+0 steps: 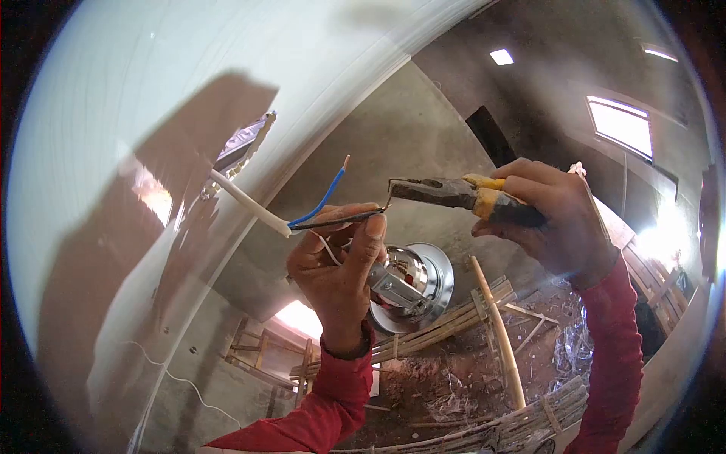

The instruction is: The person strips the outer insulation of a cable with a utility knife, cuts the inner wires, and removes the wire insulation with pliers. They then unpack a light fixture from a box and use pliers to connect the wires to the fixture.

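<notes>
My left hand (340, 261) pinches a black wire (329, 222) between thumb and fingers, close to its bare copper end. The black wire comes out of a white cable (249, 201), together with a blue wire (324, 198) that sticks up with a bare tip. My right hand (548, 212) grips pliers (454, 193) with yellow and black handles. Their jaw tip meets the bent copper just above my left fingertips. Below and beside my left hand is a silver round downlight (408, 284); a thin white wire (327, 246) runs by my left fingers. Whether that hand also holds the downlight is hidden.
The white cable emerges from a rough-edged cutout (246, 147) in the white ceiling panel (189, 53). Far below are bamboo or wooden scaffold poles (499, 333) and plastic scraps (575, 340) on the dirt floor. A bright window (620, 125) is at the right.
</notes>
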{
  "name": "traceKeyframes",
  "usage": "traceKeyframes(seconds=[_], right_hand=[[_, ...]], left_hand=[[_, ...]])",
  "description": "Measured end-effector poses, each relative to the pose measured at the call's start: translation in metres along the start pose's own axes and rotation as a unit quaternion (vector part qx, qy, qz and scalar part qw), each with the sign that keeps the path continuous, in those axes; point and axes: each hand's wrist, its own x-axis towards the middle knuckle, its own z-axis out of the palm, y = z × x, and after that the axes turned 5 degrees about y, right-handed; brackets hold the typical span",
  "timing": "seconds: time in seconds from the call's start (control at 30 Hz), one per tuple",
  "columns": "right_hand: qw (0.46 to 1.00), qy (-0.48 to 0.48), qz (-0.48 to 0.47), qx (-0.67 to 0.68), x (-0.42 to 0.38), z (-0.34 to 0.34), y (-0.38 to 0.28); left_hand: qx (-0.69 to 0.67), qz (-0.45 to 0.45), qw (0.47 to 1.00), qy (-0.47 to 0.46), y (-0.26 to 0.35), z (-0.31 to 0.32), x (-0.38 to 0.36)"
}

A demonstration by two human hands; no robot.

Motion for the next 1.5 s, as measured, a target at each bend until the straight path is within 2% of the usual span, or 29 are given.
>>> traceKeyframes(seconds=[0.2,0.3,0.6,0.9,1.3,1.37,1.4,1.47,1.5], right_hand=[[1.000,0.000,0.017,0.016,-0.001,0.001,0.003],[0.999,0.008,-0.017,0.029,-0.001,0.004,0.006],[1.000,-0.003,-0.013,-0.004,0.002,0.005,0.004],[1.000,-0.006,-0.020,0.002,0.005,0.005,0.004],[0.998,-0.028,-0.017,0.055,0.013,0.009,0.008],[0.994,-0.084,0.042,0.059,0.013,0.008,0.006],[0.994,-0.084,0.041,0.058,0.013,0.008,0.004],[0.954,-0.202,0.170,0.144,0.010,0.005,0.001],[0.954,-0.203,0.170,0.144,0.010,0.004,-0.002]], left_hand=[[0.010,0.007,1.000,0.008,0.001,0.002,0.000],[0.009,0.011,1.000,0.005,-0.001,0.000,0.000],[-0.002,0.024,0.999,0.031,-0.003,0.002,0.002],[0.026,0.014,0.999,0.017,0.000,-0.002,0.000],[0.010,0.043,0.999,-0.021,-0.001,-0.004,0.007],[-0.007,0.070,0.997,-0.039,-0.002,-0.004,0.009],[-0.008,0.071,0.997,-0.039,-0.003,-0.007,0.011],[0.013,0.098,0.993,-0.062,-0.004,-0.011,0.014],[0.013,0.098,0.993,-0.061,-0.005,-0.011,0.015]])
